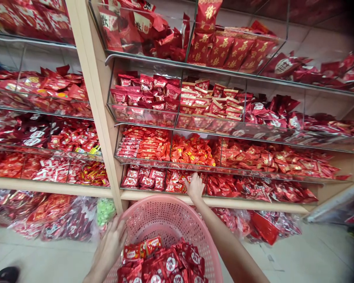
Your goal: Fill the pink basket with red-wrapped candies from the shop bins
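Observation:
A pink perforated basket (pixel 206 243) is tilted at the bottom centre, with many small red packets (pixel 171 263) inside. On its left rim rests my left hand (pixel 112 237), fingers wrapped over the edge. My right hand (pixel 195 186) reaches past the basket to the lowest shelf. It is at a compartment of red and white packets (pixel 175 181); its fingertips are among them, and whether it grips one is hidden.
Shelves with clear dividers (pixel 147 163) hold many red packets, left and right of a wooden upright (pixel 91 78). Bagged packets (pixel 70 220) lie under the bottom shelf. A dark shoe (pixel 6 275) shows at the lower left.

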Demonstrator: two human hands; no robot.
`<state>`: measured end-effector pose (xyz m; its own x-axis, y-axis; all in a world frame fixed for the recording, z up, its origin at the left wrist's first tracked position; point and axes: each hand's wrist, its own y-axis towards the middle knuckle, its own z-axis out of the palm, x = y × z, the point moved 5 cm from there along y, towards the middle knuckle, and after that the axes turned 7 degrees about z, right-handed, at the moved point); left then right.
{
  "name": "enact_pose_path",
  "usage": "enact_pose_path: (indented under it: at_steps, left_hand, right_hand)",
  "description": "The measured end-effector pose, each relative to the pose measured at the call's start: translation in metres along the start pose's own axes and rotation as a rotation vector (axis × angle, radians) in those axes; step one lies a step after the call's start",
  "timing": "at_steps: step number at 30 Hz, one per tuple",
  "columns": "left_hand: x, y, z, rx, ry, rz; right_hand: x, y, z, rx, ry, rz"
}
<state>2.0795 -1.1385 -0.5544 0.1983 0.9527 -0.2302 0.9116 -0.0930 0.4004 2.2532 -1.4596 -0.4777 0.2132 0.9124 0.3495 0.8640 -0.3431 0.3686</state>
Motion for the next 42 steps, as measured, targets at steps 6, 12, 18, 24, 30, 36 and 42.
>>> enact_pose_path:
  at_steps: [6, 12, 18, 24, 30, 36, 42]
  left_hand:
    - [-0.001, 0.001, 0.001, 0.004, 0.019, 0.018]
    - [-0.001, 0.003, 0.001, 0.026, 0.048, 0.041]
    - [-0.001, 0.004, 0.002, 0.008, 0.029, 0.041]
    - [-0.001, 0.003, 0.002, 0.020, 0.029, 0.011]
    - [-0.004, 0.003, -0.002, 0.034, 0.004, 0.000]
    - [-0.005, 0.004, -0.003, 0.045, 0.020, 0.008]
    - [-0.010, 0.004, -0.004, 0.072, 0.025, 0.006]
  right_hand:
    - [-0.004, -0.007, 0.004, 0.024, 0.067, -0.220]
    - [0.000, -0.004, 0.013, 0.078, -0.040, -0.238]
    - [0.011, -0.001, 0.018, 0.104, -0.127, -0.268]
    - [0.011, 0.004, 0.018, 0.077, -0.113, -0.338]
    - [0.014, -0.003, 0.000, 0.007, 0.010, -0.420]
    - [0.020, -0.048, -0.021, 0.052, 0.183, -0.559]
    - [0.039, -0.121, -0.010, 0.502, 0.256, -0.783]
